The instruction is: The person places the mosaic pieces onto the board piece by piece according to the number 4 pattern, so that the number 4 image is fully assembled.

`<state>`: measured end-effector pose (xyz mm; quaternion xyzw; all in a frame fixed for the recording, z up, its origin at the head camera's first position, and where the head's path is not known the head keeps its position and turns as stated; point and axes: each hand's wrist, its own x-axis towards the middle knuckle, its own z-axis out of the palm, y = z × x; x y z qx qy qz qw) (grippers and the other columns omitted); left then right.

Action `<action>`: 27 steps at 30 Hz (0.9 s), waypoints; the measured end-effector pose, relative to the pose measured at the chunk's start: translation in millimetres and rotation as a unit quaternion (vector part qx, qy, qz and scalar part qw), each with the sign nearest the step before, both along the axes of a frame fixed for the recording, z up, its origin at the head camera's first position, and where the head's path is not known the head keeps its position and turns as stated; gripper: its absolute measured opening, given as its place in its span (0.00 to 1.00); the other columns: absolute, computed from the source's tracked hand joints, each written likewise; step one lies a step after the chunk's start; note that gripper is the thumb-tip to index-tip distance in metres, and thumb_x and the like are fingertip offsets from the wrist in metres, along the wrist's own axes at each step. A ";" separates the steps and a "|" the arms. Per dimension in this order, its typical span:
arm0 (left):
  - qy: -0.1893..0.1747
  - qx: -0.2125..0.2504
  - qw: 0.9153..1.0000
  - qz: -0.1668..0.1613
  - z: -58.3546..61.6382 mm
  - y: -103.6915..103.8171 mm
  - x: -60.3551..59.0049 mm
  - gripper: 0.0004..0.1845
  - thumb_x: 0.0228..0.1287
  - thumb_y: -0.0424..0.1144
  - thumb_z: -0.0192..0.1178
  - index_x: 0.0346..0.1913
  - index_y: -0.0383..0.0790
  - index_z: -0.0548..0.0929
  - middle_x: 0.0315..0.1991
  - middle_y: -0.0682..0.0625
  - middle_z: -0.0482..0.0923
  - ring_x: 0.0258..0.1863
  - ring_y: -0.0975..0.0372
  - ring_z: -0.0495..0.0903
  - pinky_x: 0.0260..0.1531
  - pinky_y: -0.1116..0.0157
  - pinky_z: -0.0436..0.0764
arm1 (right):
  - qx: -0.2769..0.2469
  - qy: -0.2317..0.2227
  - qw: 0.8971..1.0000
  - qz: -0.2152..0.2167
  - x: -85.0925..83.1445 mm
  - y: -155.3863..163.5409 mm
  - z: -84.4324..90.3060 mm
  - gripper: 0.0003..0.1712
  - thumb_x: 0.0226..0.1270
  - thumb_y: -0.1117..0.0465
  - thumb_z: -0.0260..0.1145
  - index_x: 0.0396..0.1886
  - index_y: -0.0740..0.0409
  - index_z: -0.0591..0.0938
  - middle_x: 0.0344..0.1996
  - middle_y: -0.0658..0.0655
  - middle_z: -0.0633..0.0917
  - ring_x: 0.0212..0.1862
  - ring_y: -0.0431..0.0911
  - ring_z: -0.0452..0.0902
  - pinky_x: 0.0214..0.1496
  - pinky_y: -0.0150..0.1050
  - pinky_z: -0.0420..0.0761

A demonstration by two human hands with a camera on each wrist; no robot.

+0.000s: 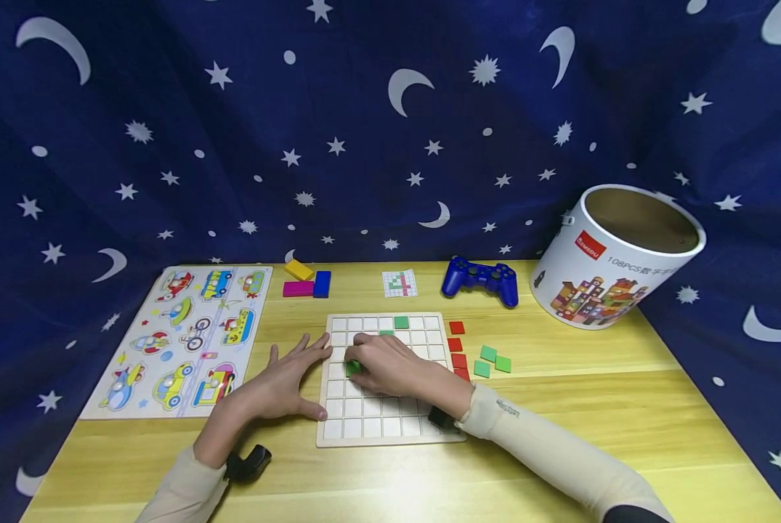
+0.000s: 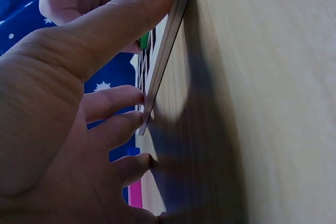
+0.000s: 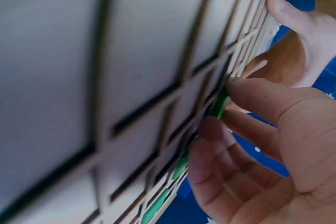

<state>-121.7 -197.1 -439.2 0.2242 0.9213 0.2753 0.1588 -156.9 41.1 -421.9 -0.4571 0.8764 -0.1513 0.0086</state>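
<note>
A wooden grid board (image 1: 372, 429) with white square cells lies flat on the table. My right hand (image 1: 390, 365) is over its left part, pinching a small green square tile (image 3: 220, 104) between thumb and fingers, low against the cells. Two other green tiles, one of them (image 1: 401, 322) in the top row, sit in cells farther up the board. My left hand (image 1: 275, 386) is spread along the board's left edge, thumb and fingertips right at the rim and holding no tile.
Several red tiles (image 1: 455, 343) and three loose green tiles (image 1: 482, 369) lie right of the board. A pattern card (image 1: 399, 283), blue game controller (image 1: 479, 280) and coloured blocks (image 1: 298, 270) are behind it. A vehicle puzzle (image 1: 181, 341) is left, a white bucket (image 1: 612, 265) back right.
</note>
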 end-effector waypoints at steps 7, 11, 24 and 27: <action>-0.001 -0.001 1.000 0.000 -0.3 0.8 0.4 0.57 0.42 0.59 0.79 0.76 0.42 0.65 0.80 0.49 0.47 0.78 0.46 0.40 0.63 0.28 0.31 | 0.003 -0.030 1.000 0.006 -3.3 -2.1 2.3 0.07 0.60 0.59 0.75 0.36 0.54 0.87 0.32 0.49 0.82 0.30 0.36 0.72 0.30 0.28 0.72; 0.001 0.000 1.000 -0.002 -1.1 0.2 0.1 0.57 0.42 0.60 0.79 0.76 0.42 0.65 0.80 0.49 0.47 0.78 0.45 0.40 0.63 0.27 0.31 | 0.011 -0.029 1.000 -0.001 -2.4 -2.2 2.3 0.09 0.61 0.57 0.76 0.38 0.54 0.88 0.33 0.49 0.83 0.31 0.35 0.73 0.30 0.28 0.74; 0.002 0.000 1.000 -0.004 2.5 0.6 0.5 0.57 0.43 0.60 0.78 0.76 0.42 0.65 0.80 0.47 0.47 0.78 0.44 0.40 0.63 0.28 0.31 | -0.005 0.000 1.000 -0.030 6.3 18.5 9.7 0.07 0.62 0.59 0.72 0.40 0.52 0.87 0.32 0.49 0.81 0.26 0.38 0.70 0.27 0.33 0.73; -0.001 0.001 1.000 0.000 2.8 0.9 0.5 0.57 0.43 0.59 0.79 0.76 0.42 0.65 0.80 0.47 0.48 0.78 0.44 0.40 0.63 0.28 0.30 | -0.020 0.007 0.999 -0.039 8.9 31.7 11.8 0.08 0.63 0.60 0.71 0.42 0.53 0.87 0.34 0.49 0.82 0.27 0.38 0.72 0.29 0.35 0.75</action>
